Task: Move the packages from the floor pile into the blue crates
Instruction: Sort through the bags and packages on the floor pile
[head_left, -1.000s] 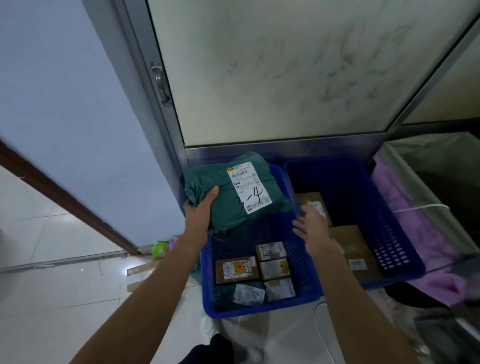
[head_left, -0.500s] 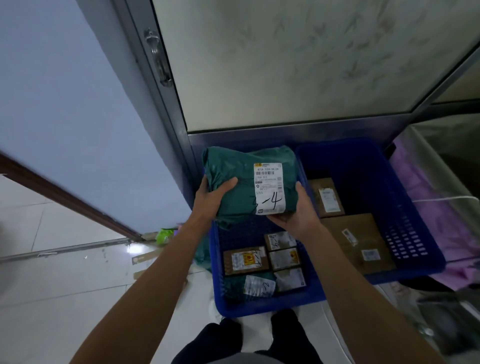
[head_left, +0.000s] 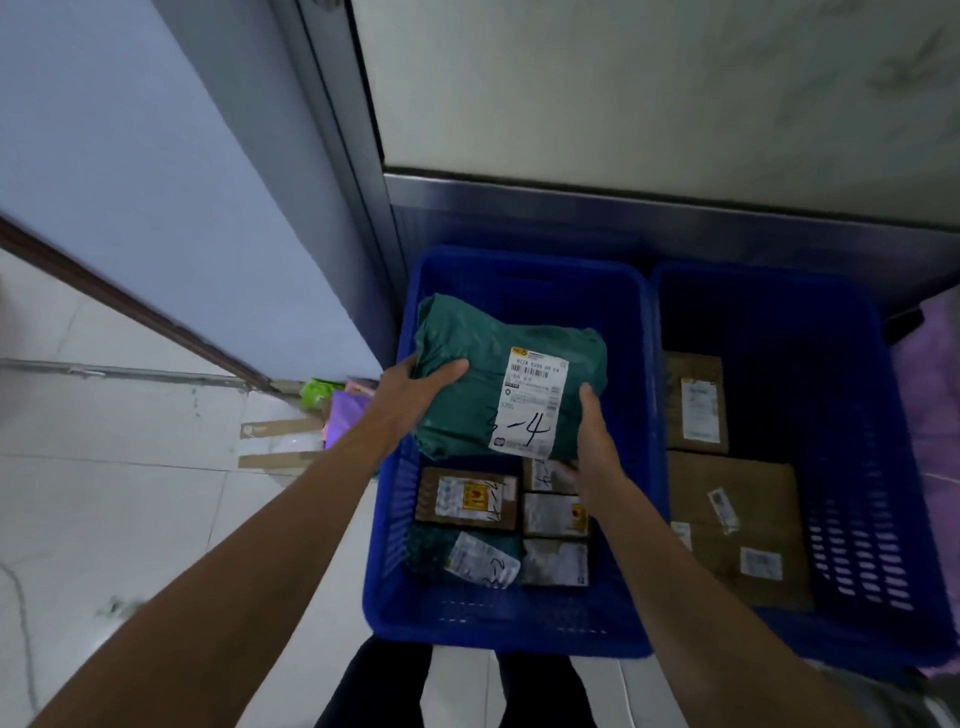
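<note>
Left grip (head_left: 415, 387): thumb on top, fingers curled under the left edge of the green package (head_left: 467, 410). Right grip (head_left: 597, 441): wrapped round its near right corner, fingers mostly hidden beneath. Both have firm hold. The package hangs over the middle of the left blue crate (head_left: 519, 262), just above the small parcels (head_left: 467, 499) on its floor. I cannot tell whether its near edge touches them.

Risks, as I judge them:
- Soft, slick mailer with a loose fold at the far left. If I let go unevenly it could slide toward the lower side and land tilted on the parcels.
- Set down too near me, it buries the small parcels and hides their labels. The far half of the crate looks free.
- My right fingers sit between the package and the small boxes, so they could get pinched or nudge a box out of its row.
- The crate wall is close on the left and may snag that fold.

Writing:
- White label (head_left: 530, 405) on the package has "-4" handwritten in black marker, with a fainter mark before it. It also has a barcode and a printed line that may read "5200 00 E4", then "5205". The yellow logo on top is unreadable.
- Small parcels have yellow-red logos and scrawled marker, illegible.
- Right blue crate (head_left: 883, 467): brown boxes (head_left: 732, 499) with white labels, too blurred to read.
</note>
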